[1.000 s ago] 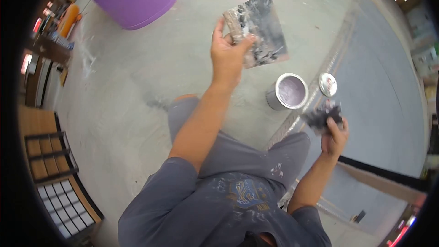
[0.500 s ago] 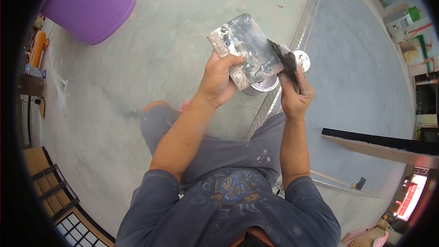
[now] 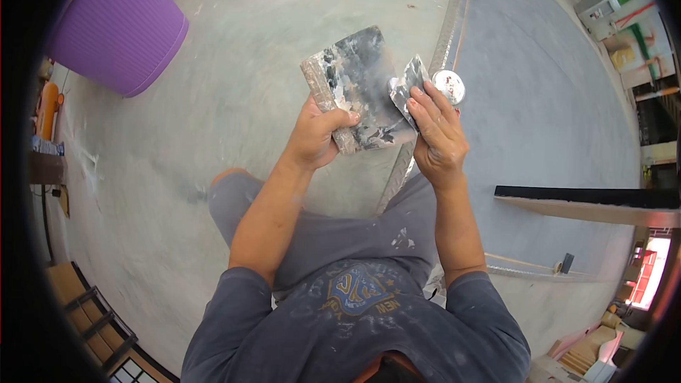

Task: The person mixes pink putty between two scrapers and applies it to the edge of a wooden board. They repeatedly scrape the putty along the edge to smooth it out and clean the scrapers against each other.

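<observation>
My left hand (image 3: 313, 133) is closed around the thick, rough edge of a wide putty scraper (image 3: 363, 74), with the thumb lying over its face. Its flat dark blade is smeared with grey and white filler. In my right hand (image 3: 441, 135) is a smaller putty scraper (image 3: 406, 99), also streaked with filler. The fingers of that hand stretch along its face, and a white dab sits at its left edge. The smaller blade is tilted and overlaps the right edge of the wide one in this view.
A small round tin (image 3: 449, 85) with a white, red-spotted top stands just beyond my right hand. Upper left is a large purple ribbed tub (image 3: 120, 25). A metal strip (image 3: 445, 39) crosses the floor. At right, a black-topped panel (image 3: 582, 198) juts in.
My right hand has turned, so the smaller scraper, seen nearly edge-on before, now shows its face. Both hands sit slightly further left, and the tin beneath the wide scraper is now hidden.
</observation>
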`<state>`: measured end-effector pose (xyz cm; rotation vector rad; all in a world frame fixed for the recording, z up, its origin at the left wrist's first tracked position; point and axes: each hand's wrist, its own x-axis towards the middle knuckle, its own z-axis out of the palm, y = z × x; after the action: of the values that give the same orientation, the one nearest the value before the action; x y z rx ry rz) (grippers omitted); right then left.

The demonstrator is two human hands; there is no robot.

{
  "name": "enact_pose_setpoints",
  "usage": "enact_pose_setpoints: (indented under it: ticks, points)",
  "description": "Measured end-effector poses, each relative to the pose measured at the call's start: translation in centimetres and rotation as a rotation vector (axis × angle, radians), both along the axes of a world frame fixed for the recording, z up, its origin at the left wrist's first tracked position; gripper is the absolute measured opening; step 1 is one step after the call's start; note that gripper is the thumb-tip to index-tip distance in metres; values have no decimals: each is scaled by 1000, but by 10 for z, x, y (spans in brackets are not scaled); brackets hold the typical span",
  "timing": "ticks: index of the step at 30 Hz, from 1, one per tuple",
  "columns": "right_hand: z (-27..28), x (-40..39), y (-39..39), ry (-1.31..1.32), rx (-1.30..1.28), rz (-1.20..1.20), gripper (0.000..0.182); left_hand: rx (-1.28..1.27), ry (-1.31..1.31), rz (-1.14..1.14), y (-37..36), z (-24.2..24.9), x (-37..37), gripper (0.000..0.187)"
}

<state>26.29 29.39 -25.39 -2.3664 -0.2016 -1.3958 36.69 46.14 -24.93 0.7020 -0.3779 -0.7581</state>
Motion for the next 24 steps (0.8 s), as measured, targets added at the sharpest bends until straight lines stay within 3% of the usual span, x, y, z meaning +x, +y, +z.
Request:
enact_pose_setpoints:
  ticks: [3,6,9,12,17,20,24]
  points:
    - [-1,-2,-11,71,-94,-99,38,-54,5,-60,2,3,-1,53]
    - [-34,-2,-29,194,238,-31,35,-79,2,-91,5,-4,5,52]
    - [-40,-22,-36,207,1282,78,36,-112,99,-43,0,0,8,45]
    - [-22,-41,-29,-22,1585,371,40,-120,99,-19,-2,4,5,32]
    - [-19,-51,2,135,1648,291,50,-28,35,0,-13,1,-9,29]
    - [-14,-43,3,173,1676,363,53,42,-94,-44,-12,-8,-13,33]
    - [-15,-42,5,170,1667,307,49,141,-173,-33,-9,-15,-13,29]
